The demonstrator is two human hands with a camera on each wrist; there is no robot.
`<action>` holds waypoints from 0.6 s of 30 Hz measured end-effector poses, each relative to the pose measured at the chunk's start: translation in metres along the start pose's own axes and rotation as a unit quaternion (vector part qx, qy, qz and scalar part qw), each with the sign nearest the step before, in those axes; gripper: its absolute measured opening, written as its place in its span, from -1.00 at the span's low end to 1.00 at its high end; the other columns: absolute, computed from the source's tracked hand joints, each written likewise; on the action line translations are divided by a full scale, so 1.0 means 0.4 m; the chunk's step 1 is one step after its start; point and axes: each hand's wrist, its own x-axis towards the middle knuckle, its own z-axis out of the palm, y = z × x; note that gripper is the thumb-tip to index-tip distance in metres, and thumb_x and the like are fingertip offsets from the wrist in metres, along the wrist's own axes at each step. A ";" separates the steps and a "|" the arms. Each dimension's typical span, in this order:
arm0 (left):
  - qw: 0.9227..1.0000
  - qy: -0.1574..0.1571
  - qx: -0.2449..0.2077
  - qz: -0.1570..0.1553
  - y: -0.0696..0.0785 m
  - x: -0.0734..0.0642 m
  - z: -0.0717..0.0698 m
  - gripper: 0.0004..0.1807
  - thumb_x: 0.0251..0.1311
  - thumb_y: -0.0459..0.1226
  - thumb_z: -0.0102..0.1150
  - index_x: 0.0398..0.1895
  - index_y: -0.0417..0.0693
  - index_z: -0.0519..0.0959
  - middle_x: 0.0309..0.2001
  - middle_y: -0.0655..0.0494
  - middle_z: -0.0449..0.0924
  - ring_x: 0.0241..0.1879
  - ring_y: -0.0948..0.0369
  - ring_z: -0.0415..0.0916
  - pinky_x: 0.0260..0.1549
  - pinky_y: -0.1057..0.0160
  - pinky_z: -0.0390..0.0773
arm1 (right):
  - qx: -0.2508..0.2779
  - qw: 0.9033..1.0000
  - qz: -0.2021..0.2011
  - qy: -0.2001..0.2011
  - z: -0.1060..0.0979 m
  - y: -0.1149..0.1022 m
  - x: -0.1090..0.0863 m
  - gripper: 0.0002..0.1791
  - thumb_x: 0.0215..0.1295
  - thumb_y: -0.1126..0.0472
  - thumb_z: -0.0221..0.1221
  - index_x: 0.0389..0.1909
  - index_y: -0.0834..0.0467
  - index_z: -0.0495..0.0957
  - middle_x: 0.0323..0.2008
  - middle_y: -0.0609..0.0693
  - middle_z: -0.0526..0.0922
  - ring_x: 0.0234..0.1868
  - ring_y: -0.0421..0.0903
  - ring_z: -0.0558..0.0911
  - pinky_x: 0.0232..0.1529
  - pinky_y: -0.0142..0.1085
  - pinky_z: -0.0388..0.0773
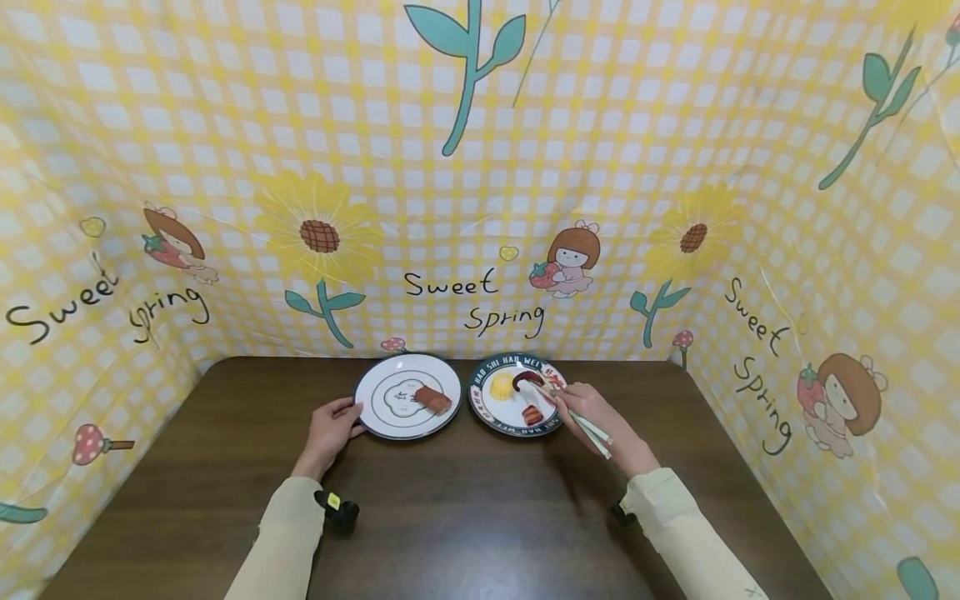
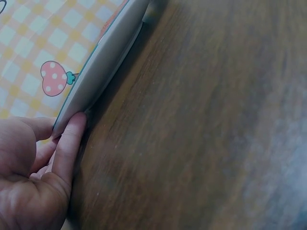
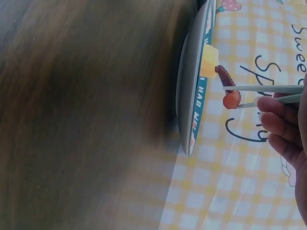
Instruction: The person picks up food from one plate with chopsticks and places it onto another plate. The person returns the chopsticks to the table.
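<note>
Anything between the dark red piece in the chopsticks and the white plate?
Nothing visible blocks it: the dark red piece appears raised; the yellow piece and the lettered plate lie lower, toward the white plate.

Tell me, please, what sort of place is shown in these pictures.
Probably a small staged tabletop set: yellow checked cloth rises along three sides of a brown table, where a white plate and a green-rimmed plate stand side by side.

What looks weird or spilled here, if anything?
Nothing looks spilled or broken. The brown piece lies off-centre on the left plate, but that's hardly odd. The dark curly piece is simply pinched in chopsticks.
</note>
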 end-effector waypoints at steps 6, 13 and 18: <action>1.000 0.003 0.003 0.003 -0.002 0.001 0.000 -0.38 0.57 -0.21 -0.03 0.49 -0.47 0.16 0.35 -0.45 0.34 0.16 0.06 0.51 -0.10 0.42 0.70 | -0.005 0.999 -0.034 0.022 0.008 0.001 0.002 -0.79 0.25 0.45 0.16 -0.19 0.41 0.72 -0.28 0.21 0.75 -0.25 0.10 0.66 -0.14 -0.05 0.65; 1.000 0.002 0.002 0.004 -0.007 0.002 0.001 -0.38 0.57 -0.21 -0.03 0.49 -0.46 0.17 0.33 -0.44 0.35 0.13 0.08 0.53 -0.09 0.39 0.71 | 0.003 0.998 -0.042 0.039 0.009 -0.003 0.000 -0.78 0.24 0.45 0.17 -0.17 0.42 0.72 -0.27 0.22 0.76 -0.25 0.10 0.66 -0.18 -0.06 0.65; 1.000 0.000 0.003 0.006 -0.007 0.001 0.001 -0.38 0.57 -0.21 -0.02 0.49 -0.45 0.17 0.33 -0.44 0.35 0.11 0.10 0.55 -0.07 0.38 0.71 | 0.006 0.997 -0.054 0.057 0.013 -0.002 -0.001 -0.79 0.20 0.45 0.20 -0.19 0.41 0.72 -0.31 0.19 0.75 -0.28 0.08 0.65 -0.21 -0.07 0.66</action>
